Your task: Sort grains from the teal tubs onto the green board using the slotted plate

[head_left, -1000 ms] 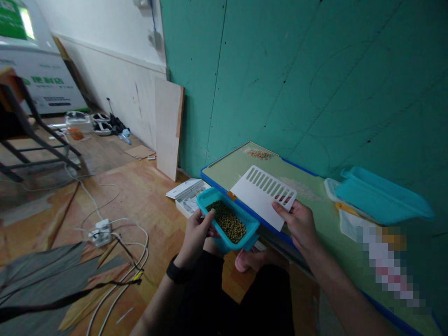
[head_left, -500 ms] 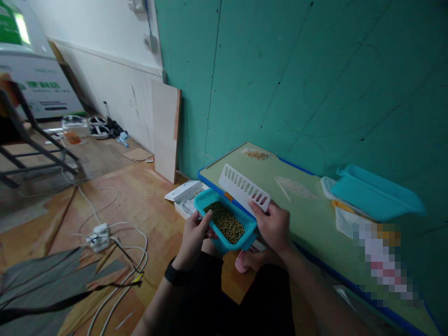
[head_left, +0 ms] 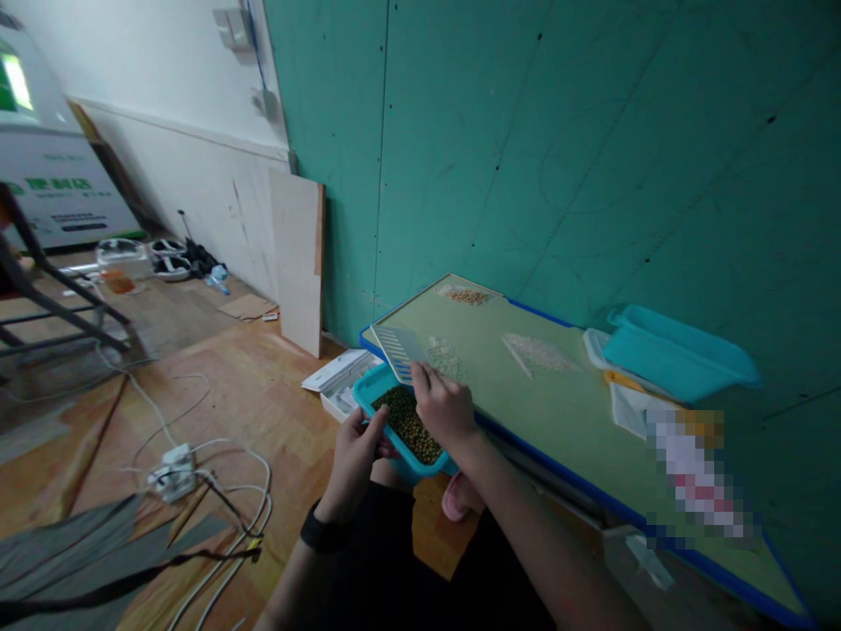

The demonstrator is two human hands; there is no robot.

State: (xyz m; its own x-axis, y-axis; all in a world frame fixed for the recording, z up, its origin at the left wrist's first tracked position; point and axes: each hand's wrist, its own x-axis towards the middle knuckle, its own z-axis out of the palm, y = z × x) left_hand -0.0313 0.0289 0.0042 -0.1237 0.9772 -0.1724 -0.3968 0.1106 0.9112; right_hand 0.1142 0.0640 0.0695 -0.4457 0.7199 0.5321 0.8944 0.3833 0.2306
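Observation:
My left hand (head_left: pixel 358 447) grips the near rim of a teal tray (head_left: pixel 370 388) filled with green beans (head_left: pixel 406 422), held just off the left edge of the green table (head_left: pixel 565 412). My right hand (head_left: pixel 443 407) is closed on a white slotted scraper (head_left: pixel 399 349), held over the tray's far side at the table edge. On the table lie a small pale pile of grains (head_left: pixel 445 355), a white rice pile (head_left: pixel 539 350) and a yellowish bean pile (head_left: pixel 466 296).
A teal basin (head_left: pixel 676 355) sits on white trays at the table's right. A white open box (head_left: pixel 338 377) lies on the wooden floor below the table. A power strip with cables (head_left: pixel 174 464) and a leaning board (head_left: pixel 297 258) stand to the left.
My right hand has swung the scraper from the table's middle leftward to the tray's far edge. The view has shifted, and a small pale grain pile now shows beside the scraper.

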